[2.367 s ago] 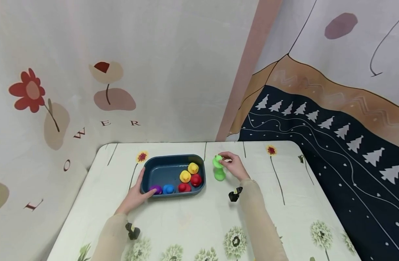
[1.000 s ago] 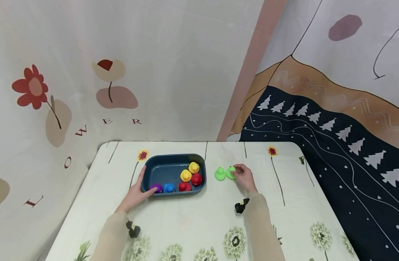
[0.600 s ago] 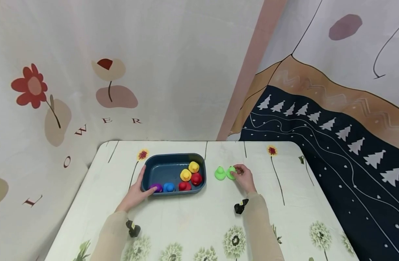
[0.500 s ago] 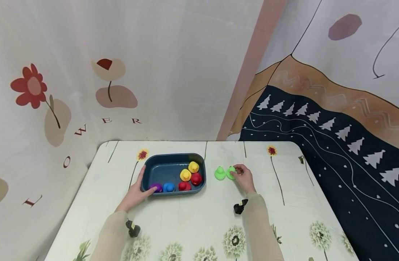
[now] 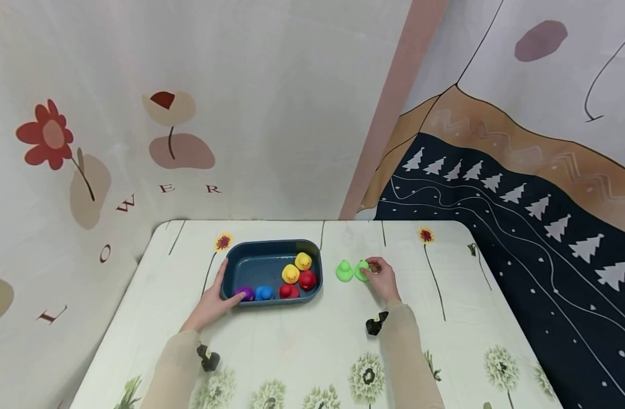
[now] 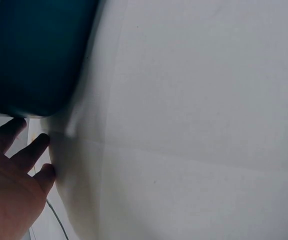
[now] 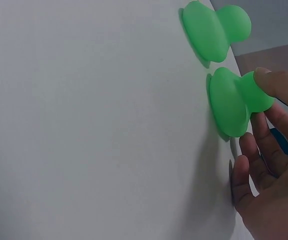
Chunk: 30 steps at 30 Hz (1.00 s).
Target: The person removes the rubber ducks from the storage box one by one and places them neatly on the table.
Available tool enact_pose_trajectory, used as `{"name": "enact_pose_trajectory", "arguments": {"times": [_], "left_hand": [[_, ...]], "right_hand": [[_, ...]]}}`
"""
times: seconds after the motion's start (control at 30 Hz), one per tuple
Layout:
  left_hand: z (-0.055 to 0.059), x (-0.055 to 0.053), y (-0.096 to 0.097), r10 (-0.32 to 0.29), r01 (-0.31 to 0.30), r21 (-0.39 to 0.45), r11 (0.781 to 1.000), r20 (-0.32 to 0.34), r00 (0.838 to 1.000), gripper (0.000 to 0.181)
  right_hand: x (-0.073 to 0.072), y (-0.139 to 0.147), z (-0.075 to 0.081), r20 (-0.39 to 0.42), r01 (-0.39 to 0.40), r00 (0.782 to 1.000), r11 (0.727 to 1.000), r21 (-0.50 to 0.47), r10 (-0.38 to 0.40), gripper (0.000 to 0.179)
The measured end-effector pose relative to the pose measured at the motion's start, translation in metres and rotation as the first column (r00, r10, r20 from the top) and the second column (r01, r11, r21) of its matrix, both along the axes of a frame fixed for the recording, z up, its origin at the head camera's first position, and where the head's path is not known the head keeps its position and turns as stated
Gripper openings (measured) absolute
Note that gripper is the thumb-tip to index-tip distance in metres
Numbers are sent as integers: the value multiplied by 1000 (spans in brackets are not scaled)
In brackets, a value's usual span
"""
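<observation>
Two green rubber ducks stand side by side on the table, right of a dark blue tray (image 5: 271,302). My right hand (image 5: 384,280) pinches the head of the right-hand green duck (image 7: 229,102) between thumb and fingers; its base is down at the tabletop. Just left of it stands the other green duck (image 5: 344,271), untouched. At the tray's near left corner, my left hand (image 5: 210,304) holds on, thumb over the front rim and fingers along the left end. Inside the tray are a purple duck (image 5: 244,293), partly behind the thumb, a blue duck (image 5: 264,293), two red ducks (image 5: 307,279) and two yellow ducks (image 5: 290,274).
A white flower-print cloth covers the table (image 5: 312,346). Printed curtains (image 5: 292,113) hang behind its back edge and along both sides. A small black wrist camera (image 5: 376,324) sits on the right sleeve, another camera (image 5: 208,359) on the left.
Earlier, the right hand held one green duck above the other; it then brought it down to the right, beside its twin. Since then the right hand has stayed still. The left hand remains at the tray.
</observation>
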<state>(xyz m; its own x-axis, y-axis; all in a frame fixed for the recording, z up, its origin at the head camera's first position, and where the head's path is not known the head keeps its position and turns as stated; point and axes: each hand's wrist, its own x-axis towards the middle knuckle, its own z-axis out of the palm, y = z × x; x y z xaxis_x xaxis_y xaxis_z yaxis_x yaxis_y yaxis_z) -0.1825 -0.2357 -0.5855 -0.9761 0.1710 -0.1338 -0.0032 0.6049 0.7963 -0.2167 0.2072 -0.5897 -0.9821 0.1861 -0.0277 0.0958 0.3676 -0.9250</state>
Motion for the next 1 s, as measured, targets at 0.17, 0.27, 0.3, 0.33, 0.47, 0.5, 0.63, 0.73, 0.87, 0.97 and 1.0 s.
{"name": "enact_pose_trajectory", "arguments": {"times": [0.17,0.27,0.3,0.33,0.47,0.5,0.63,0.73,0.87,0.97,1.0], "left_hand": [[-1,0,0,-2,2,-5,1000,2,1000,103],[0,1,0,-6,6,-12,1000,-2,1000,104],[0,1,0,-7,7,-14,1000,-3,1000,104],[1,1,0,-7,7,-15,1000,-4,1000,104],[2,1,0,-5,5,-15,1000,-10,1000,103],[2,1,0,-5,5,-14,1000,-11,1000,103],[1,1,0,-7,6,-9,1000,-10,1000,103],[1,1,-1,-10,10,-5,1000,-8,1000,103],[0,1,-1,-9,9,2,1000,-7,1000,102],[-1,1,-2,-6,6,2,1000,-6,1000,102],[-2,1,-2,-6,6,0,1000,-7,1000,102]], "right_hand": [[1,1,9,71,-15,997,999,30,13,36],[0,3,20,64,-27,998,999,42,24,41],[-1,3,24,55,-30,998,998,48,27,42],[-3,3,27,43,-34,999,998,47,32,41],[-11,2,39,-10,-81,997,995,58,82,39],[-13,1,41,-18,-93,995,994,57,94,38],[-18,-7,46,-50,-152,987,987,46,155,39],[-19,-17,47,-73,-193,978,981,35,195,39],[-19,-34,51,-91,-239,967,971,-4,238,38],[-19,-48,55,-90,-268,960,962,-46,263,38],[-19,-53,56,-87,-276,959,959,-57,271,38]]}}
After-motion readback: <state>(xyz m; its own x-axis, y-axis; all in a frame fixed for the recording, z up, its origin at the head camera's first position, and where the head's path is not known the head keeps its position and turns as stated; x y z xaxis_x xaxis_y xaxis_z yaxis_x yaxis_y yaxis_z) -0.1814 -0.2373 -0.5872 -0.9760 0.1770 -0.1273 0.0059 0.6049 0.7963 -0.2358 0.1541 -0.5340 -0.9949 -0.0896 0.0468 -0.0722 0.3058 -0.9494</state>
